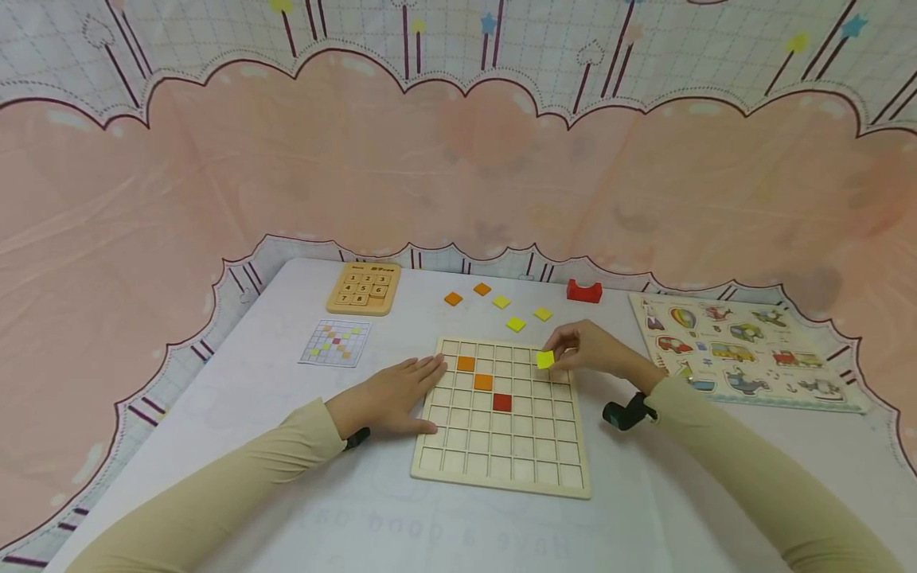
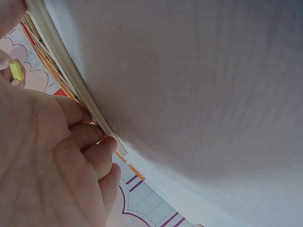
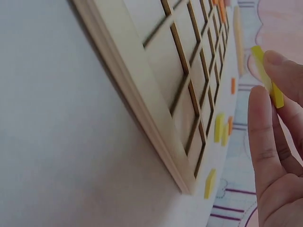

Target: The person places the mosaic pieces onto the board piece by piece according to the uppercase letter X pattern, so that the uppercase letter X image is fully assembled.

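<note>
Three tiles [image 1: 502, 403] set in the board [image 1: 500, 467], five loose [image 1: 515, 325] beyond, my right hand [image 1: 589, 348] pinches a yellow one [image 1: 545, 360]; my outspread left hand [image 1: 390, 395] touches the edge.

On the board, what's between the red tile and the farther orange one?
The nearer orange tile, on the same diagonal; the head view shows it.

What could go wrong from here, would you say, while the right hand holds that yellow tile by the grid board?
Pinched in the right hand, the yellow tile might slip or land tilted across a divider. The left hand rests at the left edge of the grid board; a push could shift it. The right hand might also brush the loose yellow tiles just beyond.
</note>
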A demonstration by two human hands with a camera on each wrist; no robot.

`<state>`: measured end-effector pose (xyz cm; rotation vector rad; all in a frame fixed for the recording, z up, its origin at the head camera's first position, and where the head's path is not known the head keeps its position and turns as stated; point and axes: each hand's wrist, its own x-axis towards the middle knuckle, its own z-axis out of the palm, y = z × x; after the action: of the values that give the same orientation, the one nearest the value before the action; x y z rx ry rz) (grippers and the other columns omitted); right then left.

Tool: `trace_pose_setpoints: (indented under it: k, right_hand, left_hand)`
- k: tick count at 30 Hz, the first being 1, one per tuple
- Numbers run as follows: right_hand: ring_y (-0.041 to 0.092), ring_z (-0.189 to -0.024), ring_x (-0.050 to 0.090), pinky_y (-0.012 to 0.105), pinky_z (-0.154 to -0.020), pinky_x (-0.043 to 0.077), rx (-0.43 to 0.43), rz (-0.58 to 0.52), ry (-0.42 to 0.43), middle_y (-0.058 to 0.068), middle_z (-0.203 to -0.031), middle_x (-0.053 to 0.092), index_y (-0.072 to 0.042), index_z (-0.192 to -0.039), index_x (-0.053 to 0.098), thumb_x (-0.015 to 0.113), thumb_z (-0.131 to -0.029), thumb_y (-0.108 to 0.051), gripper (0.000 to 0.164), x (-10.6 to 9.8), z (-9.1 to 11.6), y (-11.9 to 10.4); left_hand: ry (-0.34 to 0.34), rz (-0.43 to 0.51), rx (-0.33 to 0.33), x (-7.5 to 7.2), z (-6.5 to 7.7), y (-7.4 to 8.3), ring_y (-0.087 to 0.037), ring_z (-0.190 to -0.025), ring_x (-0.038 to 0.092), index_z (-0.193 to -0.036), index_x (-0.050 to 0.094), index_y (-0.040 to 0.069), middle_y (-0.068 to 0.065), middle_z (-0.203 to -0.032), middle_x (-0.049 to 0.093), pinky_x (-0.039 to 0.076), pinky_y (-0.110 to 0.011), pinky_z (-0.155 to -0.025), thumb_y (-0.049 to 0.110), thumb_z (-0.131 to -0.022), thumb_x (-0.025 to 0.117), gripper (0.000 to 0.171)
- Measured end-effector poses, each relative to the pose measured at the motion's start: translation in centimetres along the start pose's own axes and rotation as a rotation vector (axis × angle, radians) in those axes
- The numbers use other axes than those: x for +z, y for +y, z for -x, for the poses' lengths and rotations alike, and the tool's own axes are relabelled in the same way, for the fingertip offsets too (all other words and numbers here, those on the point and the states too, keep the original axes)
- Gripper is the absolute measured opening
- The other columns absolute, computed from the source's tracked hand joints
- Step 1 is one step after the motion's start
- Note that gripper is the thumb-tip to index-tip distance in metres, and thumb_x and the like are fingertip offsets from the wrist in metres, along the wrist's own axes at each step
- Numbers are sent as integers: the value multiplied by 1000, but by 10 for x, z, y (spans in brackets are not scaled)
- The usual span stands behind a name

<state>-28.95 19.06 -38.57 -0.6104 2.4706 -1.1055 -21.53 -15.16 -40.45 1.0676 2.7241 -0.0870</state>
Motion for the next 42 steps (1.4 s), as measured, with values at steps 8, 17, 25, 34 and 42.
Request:
trace_pose_setpoints:
  k: [8, 17, 25, 34, 42]
  right_hand:
    - [16, -79, 56, 18, -72, 51, -10, -25, -55, 2, -83, 64, -4, -96, 70, 80, -74, -14, 26, 16, 0, -6]
    - [13, -72, 55, 17, -67, 50, -16, -17, -100, 4, -81, 65, -2, -94, 70, 80, -73, -14, 26, 28, -3, -7]
    - [12, -68, 54, 17, -63, 49, -25, 42, -121, 1, -76, 64, -4, -92, 71, 80, -72, -13, 23, 34, -9, -7]
    - [13, -68, 52, 18, -63, 48, -14, 89, -102, -1, -73, 62, -5, -88, 70, 81, -71, -11, 22, 38, -12, -10]
    - [13, -70, 53, 17, -64, 48, -2, 82, -111, 1, -77, 62, -4, -91, 69, 82, -70, -11, 25, 36, -10, -13]
  left_hand:
    - [0, -4, 2, 1, -1, -1, -28, -145, 21, -149, 18, 0, -15, -157, 17, 21, -41, -119, 63, -86, 50, 95]
    - [-3, 2, -4, 3, -2, -1, -27, -146, 20, -149, 18, 1, -14, -158, 16, 20, -41, -119, 64, -85, 50, 95]
    - [-7, 4, -1, 2, -1, -1, -27, -146, 19, -149, 18, 1, -14, -158, 16, 20, -41, -120, 64, -86, 50, 95]
    - [-2, -5, 6, 1, -1, -1, -27, -145, 20, -149, 18, 1, -14, -157, 16, 21, -41, -119, 63, -86, 49, 94]
    - [3, -5, 10, 2, -2, -2, -27, -145, 20, -149, 18, 1, -15, -157, 16, 21, -41, -119, 64, -86, 49, 94]
